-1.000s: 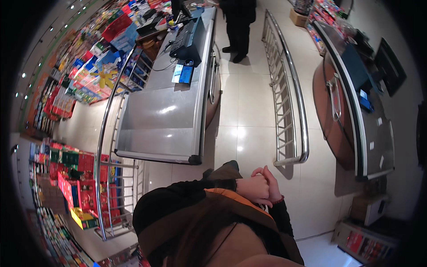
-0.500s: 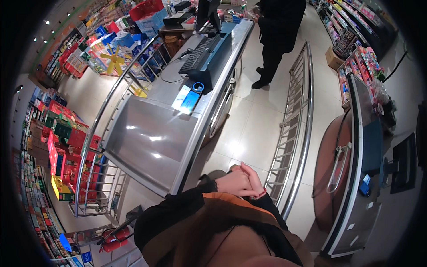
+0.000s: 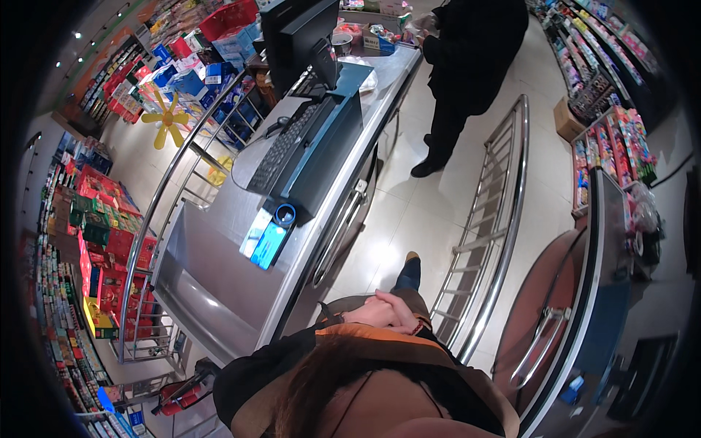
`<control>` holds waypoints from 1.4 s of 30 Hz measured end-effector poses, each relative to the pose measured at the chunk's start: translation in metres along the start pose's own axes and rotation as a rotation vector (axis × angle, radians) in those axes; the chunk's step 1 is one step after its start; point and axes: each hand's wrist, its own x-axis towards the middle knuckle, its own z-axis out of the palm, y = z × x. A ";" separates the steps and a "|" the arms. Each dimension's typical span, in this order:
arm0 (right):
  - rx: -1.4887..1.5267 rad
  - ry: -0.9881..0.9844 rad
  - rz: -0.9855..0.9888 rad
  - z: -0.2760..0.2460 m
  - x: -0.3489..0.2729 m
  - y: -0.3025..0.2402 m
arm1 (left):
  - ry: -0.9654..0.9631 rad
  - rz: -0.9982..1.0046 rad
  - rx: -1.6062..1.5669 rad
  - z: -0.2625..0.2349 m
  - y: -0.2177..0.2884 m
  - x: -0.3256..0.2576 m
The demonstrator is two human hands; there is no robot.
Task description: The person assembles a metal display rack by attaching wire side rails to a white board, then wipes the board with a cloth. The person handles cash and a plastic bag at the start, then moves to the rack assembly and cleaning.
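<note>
Forward along the bench [image 3: 219,255] the view has travelled since half a second ago, bringing the keyboard [image 3: 285,150] and dark monitor [image 3: 299,40] much nearer, and a shoe [image 3: 411,270] now shows clearly past the hands. From my remote seat I see the left hand [image 3: 367,314] and right hand [image 3: 401,314] folded together at the waist, touching one another, a red bracelet [image 3: 418,328] round the right wrist. Each grip rests against the other hand (how tightly the fingers close, I cannot tell, since they overlap). Ahead and to the left, I find the blue-and-white box [image 3: 270,244] lying on the bench, well apart from both hands, on the near side of the keyboard. Just beside its far corner I make out a round ring [image 3: 285,214] with a blue rim. To my right, a metal rail [image 3: 520,146] runs along the aisle, and beyond the bench's far end stands another person [image 3: 482,58] in dark clothes, hands raised near the bench edge.
</note>
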 end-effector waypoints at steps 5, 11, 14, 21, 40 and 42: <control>-0.037 -0.080 -0.038 -0.030 0.040 -0.156 | 0.080 0.069 -0.041 -0.092 -0.030 0.125; -0.006 -0.171 0.105 -0.034 0.076 -0.325 | 0.438 0.014 0.065 -0.178 -0.068 0.206; -0.146 -0.200 0.128 -0.029 0.124 -0.384 | 0.685 -0.089 -0.077 -0.211 -0.096 0.226; -0.476 -0.002 -0.164 -0.015 0.283 -0.554 | 0.961 -0.400 -0.040 -0.312 -0.168 0.249; -2.143 0.022 -1.261 0.077 0.583 -0.790 | 1.566 -0.657 -0.394 -0.386 -0.226 0.366; -1.780 -0.150 -1.221 0.071 0.595 -0.794 | 1.596 -0.634 -0.393 -0.392 -0.229 0.373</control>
